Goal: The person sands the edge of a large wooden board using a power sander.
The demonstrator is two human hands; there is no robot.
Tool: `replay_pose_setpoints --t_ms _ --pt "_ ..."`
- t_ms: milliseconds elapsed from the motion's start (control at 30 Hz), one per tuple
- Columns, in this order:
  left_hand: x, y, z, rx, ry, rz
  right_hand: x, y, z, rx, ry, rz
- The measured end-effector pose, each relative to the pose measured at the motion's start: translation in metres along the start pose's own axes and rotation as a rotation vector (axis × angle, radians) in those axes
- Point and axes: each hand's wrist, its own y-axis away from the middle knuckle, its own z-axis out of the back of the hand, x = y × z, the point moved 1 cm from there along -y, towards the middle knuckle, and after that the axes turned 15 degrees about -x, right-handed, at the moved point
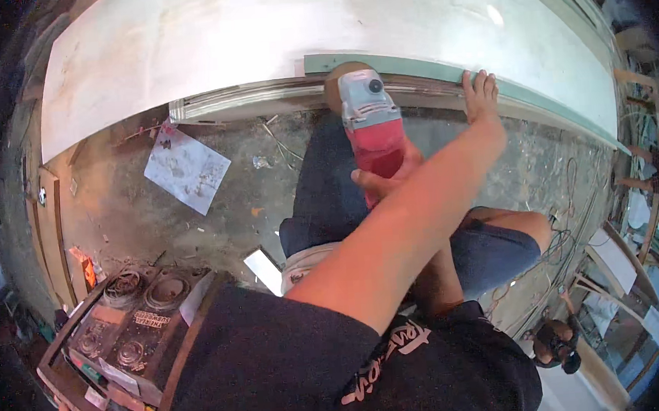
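My left arm crosses over my right one. Its hand, my left hand point(481, 97), lies with fingers outstretched on a long green strip point(412, 68) along the near edge of a large white panel point(203, 39). My right hand point(396, 172) is wrapped round the red body of an angle grinder point(375, 126) with a grey head. A round tan disc point(334, 90) on the grinder sits against the strip near its left end; whether it is spinning cannot be told. Part of my right hand is hidden behind my left forearm.
Stacked sheets point(253, 100) lie under the panel. A stained white sheet point(187, 167) rests on the concrete floor. Left stands a dusty boxed unit with round recesses point(127, 319). Cables point(569, 189) run across the floor at right, near another person point(554, 342) and wooden frames.
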Motion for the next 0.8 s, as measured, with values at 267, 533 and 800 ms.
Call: replay_pose_setpoints --t_ms 267,533,800 --pt "-0.006 -0.021 0.022 0.267 0.140 0.055 0.007 -0.001 -0.005 0.102 0.152 -0.087" --pt "-0.007 -0.021 0.025 0.305 0.149 0.083 0.021 -0.001 -0.013 0.101 0.226 -0.128" --pt "-0.013 -0.015 0.046 0.349 0.146 0.045 0.005 -0.009 -0.007 0.081 0.218 -0.127"
